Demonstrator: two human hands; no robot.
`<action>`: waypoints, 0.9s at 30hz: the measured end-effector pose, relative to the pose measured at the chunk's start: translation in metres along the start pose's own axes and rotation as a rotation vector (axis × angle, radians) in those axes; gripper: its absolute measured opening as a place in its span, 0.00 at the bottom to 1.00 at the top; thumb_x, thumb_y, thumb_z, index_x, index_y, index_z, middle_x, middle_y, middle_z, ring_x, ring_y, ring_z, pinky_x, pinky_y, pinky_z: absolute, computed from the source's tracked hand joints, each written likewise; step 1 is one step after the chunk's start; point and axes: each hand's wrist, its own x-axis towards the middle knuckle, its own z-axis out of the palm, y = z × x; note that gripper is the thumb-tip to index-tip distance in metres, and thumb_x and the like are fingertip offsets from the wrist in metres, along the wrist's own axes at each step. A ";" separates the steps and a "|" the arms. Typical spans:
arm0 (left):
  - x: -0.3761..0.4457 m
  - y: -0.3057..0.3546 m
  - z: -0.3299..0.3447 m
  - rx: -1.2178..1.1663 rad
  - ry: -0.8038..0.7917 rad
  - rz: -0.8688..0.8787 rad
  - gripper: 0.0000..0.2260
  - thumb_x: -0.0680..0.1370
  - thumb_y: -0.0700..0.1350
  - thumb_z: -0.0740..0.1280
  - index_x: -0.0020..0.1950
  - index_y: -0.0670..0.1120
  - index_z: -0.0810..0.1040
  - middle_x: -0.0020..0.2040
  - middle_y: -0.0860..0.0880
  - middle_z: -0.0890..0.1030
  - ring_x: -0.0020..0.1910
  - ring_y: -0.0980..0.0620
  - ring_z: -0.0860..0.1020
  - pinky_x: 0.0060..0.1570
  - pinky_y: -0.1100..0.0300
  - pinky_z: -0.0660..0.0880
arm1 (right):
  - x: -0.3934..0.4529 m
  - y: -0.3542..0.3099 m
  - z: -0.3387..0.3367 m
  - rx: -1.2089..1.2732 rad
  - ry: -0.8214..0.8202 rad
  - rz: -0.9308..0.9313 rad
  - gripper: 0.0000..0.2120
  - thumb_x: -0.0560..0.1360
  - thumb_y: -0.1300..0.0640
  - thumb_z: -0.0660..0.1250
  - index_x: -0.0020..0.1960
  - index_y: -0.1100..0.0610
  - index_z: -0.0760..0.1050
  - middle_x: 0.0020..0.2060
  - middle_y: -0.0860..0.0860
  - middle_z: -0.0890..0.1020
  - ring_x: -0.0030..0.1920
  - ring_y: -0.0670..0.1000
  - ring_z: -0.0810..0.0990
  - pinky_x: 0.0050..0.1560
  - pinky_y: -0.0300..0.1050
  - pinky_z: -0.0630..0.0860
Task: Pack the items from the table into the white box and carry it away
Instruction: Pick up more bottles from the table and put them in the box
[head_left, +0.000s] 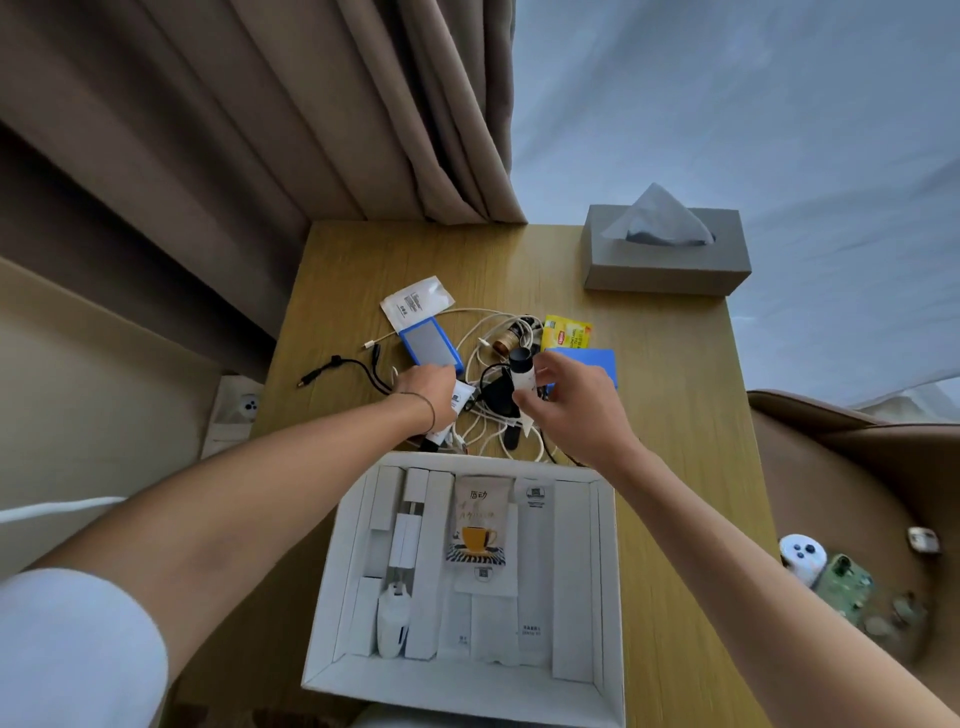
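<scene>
The open white box stands at the wooden table's front edge, holding white packets, a coffee sachet and a small white bottle. Behind it lies a heap of white and black cables, a blue-framed device, a white sachet, a yellow tea bag and a blue card. My right hand grips a small white tube with a black cap above the cables. My left hand holds a white tube next to the blue device.
A grey tissue box stands at the table's back right. Brown curtains hang behind. A brown armchair on the right carries a white controller and small items. A wall socket sits low on the left.
</scene>
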 end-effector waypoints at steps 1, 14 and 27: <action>0.002 0.000 0.002 0.012 0.004 0.008 0.14 0.76 0.51 0.69 0.57 0.46 0.73 0.55 0.44 0.80 0.53 0.42 0.79 0.40 0.54 0.70 | -0.003 -0.003 0.000 0.017 0.017 0.009 0.15 0.75 0.53 0.73 0.58 0.58 0.80 0.50 0.49 0.86 0.52 0.47 0.83 0.51 0.46 0.80; -0.013 -0.005 -0.012 -0.265 0.111 -0.040 0.22 0.73 0.48 0.72 0.58 0.46 0.63 0.48 0.42 0.78 0.44 0.43 0.78 0.35 0.52 0.77 | -0.044 -0.038 -0.008 0.345 0.110 0.065 0.05 0.76 0.56 0.71 0.45 0.47 0.76 0.35 0.41 0.81 0.33 0.41 0.74 0.36 0.40 0.72; -0.083 -0.022 -0.040 -0.839 0.435 0.041 0.26 0.76 0.45 0.68 0.72 0.52 0.62 0.47 0.45 0.79 0.41 0.43 0.81 0.41 0.48 0.82 | -0.123 -0.010 0.054 0.109 -0.087 0.420 0.07 0.75 0.48 0.67 0.51 0.48 0.78 0.40 0.46 0.85 0.37 0.47 0.83 0.38 0.54 0.84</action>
